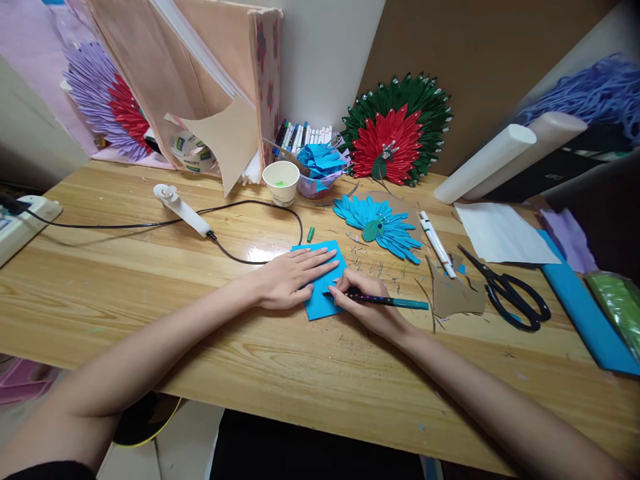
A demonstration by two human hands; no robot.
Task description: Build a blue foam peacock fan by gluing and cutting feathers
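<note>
A blue sheet of craft foam or paper (320, 305) lies on the wooden table in front of me. My left hand (293, 277) rests flat across its upper left part, fingers stretched out. With my right hand (367, 303) I grip a dark patterned marker pen (387, 301) with a teal end, its tip at the sheet. A small drawn outline shows faintly near the tip. Just beyond the sheet lies a small green pen cap (311, 234). Behind my right hand is a blue layered-petal peacock craft (377, 227) with a green head piece.
Black scissors (517, 300), a white marker (437, 243) and cardboard scraps (457, 293) lie to the right. A corded white glue gun or similar tool (183, 210) lies left, its cable looping behind the sheet. A paper cup (281, 183) and a red-green peacock craft (395, 133) stand at the back.
</note>
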